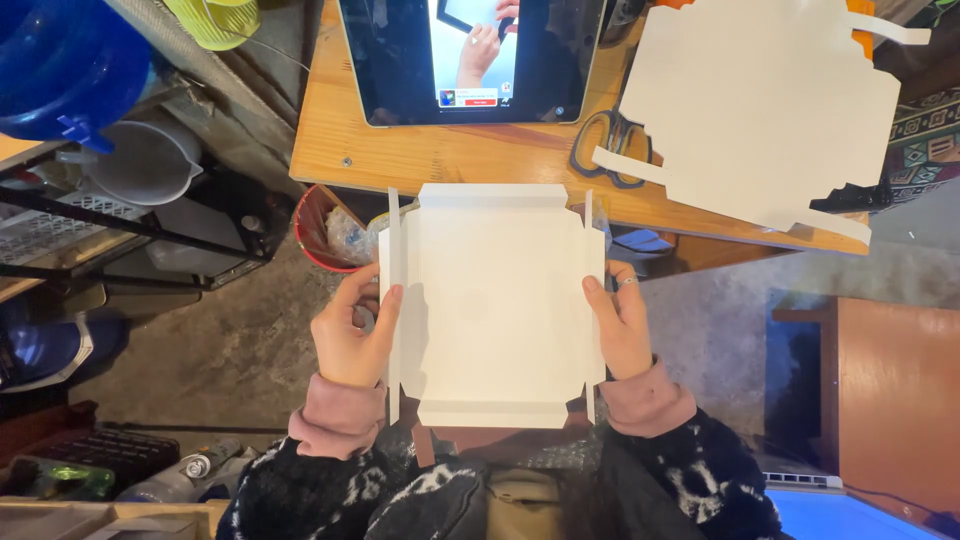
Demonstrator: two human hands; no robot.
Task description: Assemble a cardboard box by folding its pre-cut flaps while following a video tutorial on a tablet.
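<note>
A white cardboard sheet [495, 305], cut and creased into a flat box blank with side flaps, is held in the air between the wooden table and my lap. My left hand [352, 335] grips its left edge, thumb on top beside a folded-up side flap. My right hand [622, 325] grips the right edge the same way and wears a ring. Both sleeves are pink-cuffed under a black-and-white patterned jacket.
On the wooden table [450, 155] lies a tablet [470, 60] showing a video, grey scissors [610, 145], and a second white cardboard cut-out [760, 110]. A red bin [318, 230] stands under the table's edge. Shelves with blue tubs [70, 60] are at left.
</note>
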